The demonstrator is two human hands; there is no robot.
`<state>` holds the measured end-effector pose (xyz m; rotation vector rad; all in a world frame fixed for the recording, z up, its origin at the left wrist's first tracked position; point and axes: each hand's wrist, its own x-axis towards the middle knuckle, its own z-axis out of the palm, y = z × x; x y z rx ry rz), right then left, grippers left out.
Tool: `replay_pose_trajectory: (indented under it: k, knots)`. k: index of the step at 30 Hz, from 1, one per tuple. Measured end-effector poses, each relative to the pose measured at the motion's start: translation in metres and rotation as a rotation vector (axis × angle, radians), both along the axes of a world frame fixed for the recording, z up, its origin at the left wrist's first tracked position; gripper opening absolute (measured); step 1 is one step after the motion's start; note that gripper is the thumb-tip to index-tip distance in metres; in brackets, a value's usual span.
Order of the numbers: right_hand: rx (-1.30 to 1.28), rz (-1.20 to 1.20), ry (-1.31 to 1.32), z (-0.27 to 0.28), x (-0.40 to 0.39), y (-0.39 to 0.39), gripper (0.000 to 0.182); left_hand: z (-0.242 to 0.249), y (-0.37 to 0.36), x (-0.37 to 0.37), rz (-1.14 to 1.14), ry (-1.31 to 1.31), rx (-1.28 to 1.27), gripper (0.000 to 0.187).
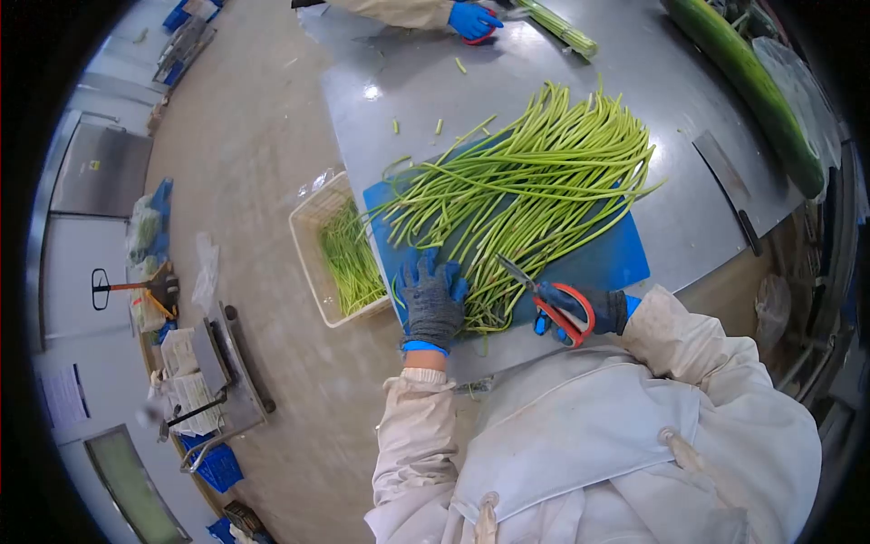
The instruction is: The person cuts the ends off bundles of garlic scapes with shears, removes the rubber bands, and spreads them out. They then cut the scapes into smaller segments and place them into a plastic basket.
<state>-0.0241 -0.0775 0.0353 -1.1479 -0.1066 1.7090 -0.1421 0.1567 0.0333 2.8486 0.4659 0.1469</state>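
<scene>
Long green stems (544, 172) lie in a loose heap over a blue cutting board (625, 254) on the metal table. My left hand (430, 299), in a grey and blue glove, rests at the heap's near left edge, fingers spread, with nothing visibly gripped. My right hand (598, 313), gloved too, is closed around the red handles of scissors (566, 313). The scissor blades point up and left, slightly parted, over the near stems. Left of the board, a cream basket (313, 272) holds cut green stems (349, 263).
Across the metal table (671, 109), a co-worker's blue-gloved hand (473, 20) holds red-handled scissors beside a stem bundle (562, 29). A knife (725, 186) and large green gourd (752, 86) lie at right. A trolley (231, 381) stands on the floor at left.
</scene>
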Motion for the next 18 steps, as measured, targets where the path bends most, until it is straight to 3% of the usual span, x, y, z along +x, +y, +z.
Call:
replay_pose_trajectory:
  k: [9,11,15,17,18]
  knots:
    - [-0.094,0.199,0.091,-0.006,0.003,0.040,0.051,-0.009,0.005,-0.009,0.104,-0.215,-0.031,0.027]
    - [-0.090,0.177,0.005,-0.004,-0.001,0.040,0.063,-0.012,0.001,-0.011,0.103,-0.250,-0.015,0.027]
    - [-0.021,0.201,-0.028,-0.026,0.003,0.045,0.063,-0.010,-0.008,-0.010,0.102,-0.193,-0.094,0.028]
    - [0.138,0.291,-0.273,-0.020,0.010,0.045,0.054,-0.006,-0.012,-0.007,0.136,-0.179,-0.096,0.028]
    - [0.140,0.295,-0.276,-0.015,0.010,0.047,0.054,-0.005,-0.013,-0.006,0.148,-0.171,-0.096,0.027]
